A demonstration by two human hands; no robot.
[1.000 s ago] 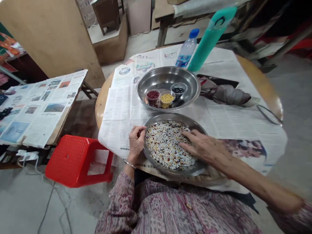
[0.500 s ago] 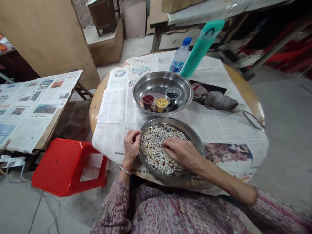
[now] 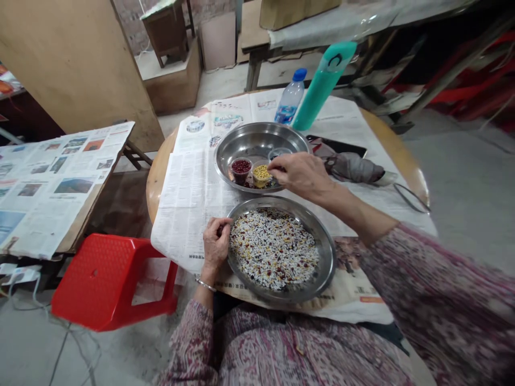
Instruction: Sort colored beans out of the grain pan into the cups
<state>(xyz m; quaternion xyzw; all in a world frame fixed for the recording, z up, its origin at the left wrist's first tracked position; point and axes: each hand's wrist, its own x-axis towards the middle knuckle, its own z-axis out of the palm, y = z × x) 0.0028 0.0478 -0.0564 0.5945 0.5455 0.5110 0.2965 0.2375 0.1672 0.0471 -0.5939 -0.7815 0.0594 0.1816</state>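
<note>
A round steel tray [image 3: 330,268] holds a spread mix of white grains with dark, red and yellow beans [image 3: 277,246]. My left hand [image 3: 216,241] is curled closed at its left rim; a bit of dark red shows between thumb and fingers, too small to name. Over the steel basin [image 3: 225,145] behind it, my right hand [image 3: 301,171] is pinched at the right edge of a clear cup of yellow beans [image 3: 261,172]. What its fingertips hold is hidden. Left of that cup stands a cup of red beans [image 3: 241,167]. A third cup [image 3: 279,153], with dark contents, is partly covered by my right hand.
Newspaper [image 3: 181,193] covers the round table. Behind the basin stand a water bottle [image 3: 289,99] and a tall teal container [image 3: 322,88]. A folded grey umbrella [image 3: 356,167] lies to the right, by a dark flat object. A red stool [image 3: 96,279] is at the left.
My right hand has left the grains in the tray and moved forward to the yellow bean cup in the basin. My left hand stays at the tray's rim.
</note>
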